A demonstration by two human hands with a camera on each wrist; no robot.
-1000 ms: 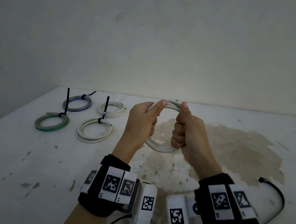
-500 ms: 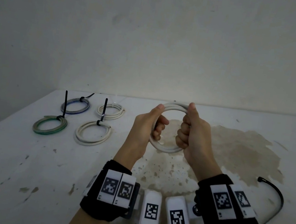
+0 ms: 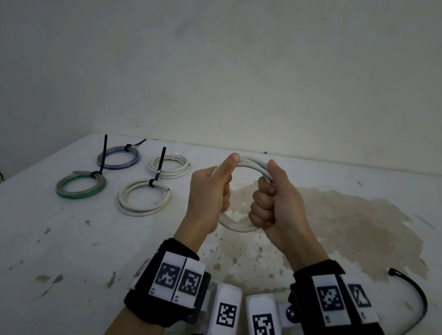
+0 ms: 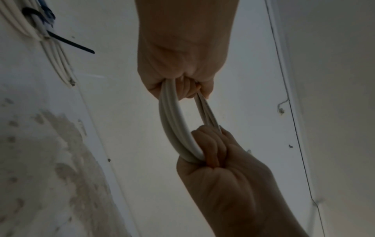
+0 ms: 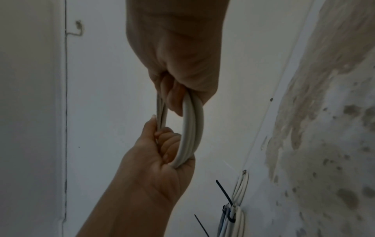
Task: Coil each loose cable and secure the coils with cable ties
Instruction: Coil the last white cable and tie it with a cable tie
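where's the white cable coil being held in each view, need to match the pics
Head: white cable coil at centre, upright above the table, between the left hand and right hand.
Left wrist: centre, running from the near hand at top down to the other hand.
Right wrist: centre, again strung between both hands.
Shared landmark: the brown stain on the table, right of the hands in head view, lower left in left wrist, right edge in right wrist.

The head view looks down from above at the table [image 3: 29, 238]. Both wrist views look close along the hands at the same white coil [image 4: 174, 128].
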